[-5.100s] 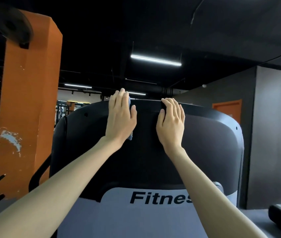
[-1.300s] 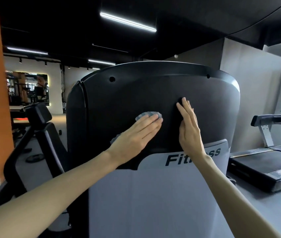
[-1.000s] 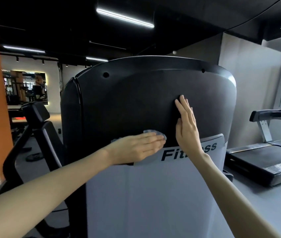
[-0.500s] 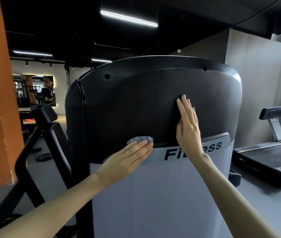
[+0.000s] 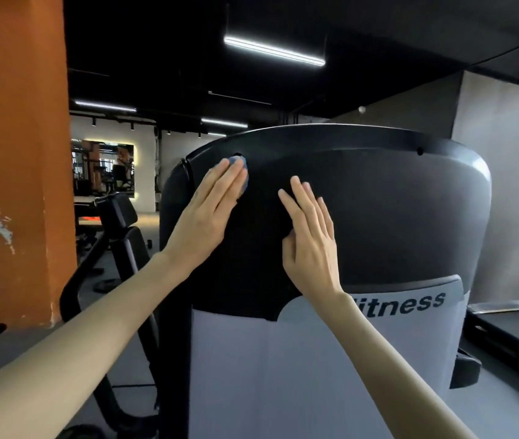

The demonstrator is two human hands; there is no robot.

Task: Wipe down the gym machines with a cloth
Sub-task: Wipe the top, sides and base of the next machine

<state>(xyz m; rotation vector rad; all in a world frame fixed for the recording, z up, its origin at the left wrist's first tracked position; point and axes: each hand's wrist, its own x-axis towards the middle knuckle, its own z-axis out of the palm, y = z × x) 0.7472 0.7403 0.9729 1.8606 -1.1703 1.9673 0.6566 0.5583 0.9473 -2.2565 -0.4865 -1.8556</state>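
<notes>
A tall gym machine fills the middle of the view, with a black upper shroud (image 5: pixel 394 210) and a grey lower panel (image 5: pixel 283 369) lettered "Fitness". My left hand (image 5: pixel 207 213) lies flat with straight fingers on the shroud's upper left part and presses a small blue cloth (image 5: pixel 241 167) against it. Only the cloth's edge shows past my fingertips, near a screw hole. My right hand (image 5: pixel 310 239) rests flat on the black shroud just to the right, fingers straight and pointing up, holding nothing.
An orange pillar (image 5: pixel 14 153) stands close on the left. A black bench and curved frame (image 5: pixel 118 236) sit between pillar and machine. A treadmill (image 5: pixel 518 324) lies at the right edge before a grey wall. Grey floor shows around the machine's base.
My left hand has slid the cloth up from the shroud's lower edge to its upper left area. My right hand stays flat on the shroud; the view has shifted.
</notes>
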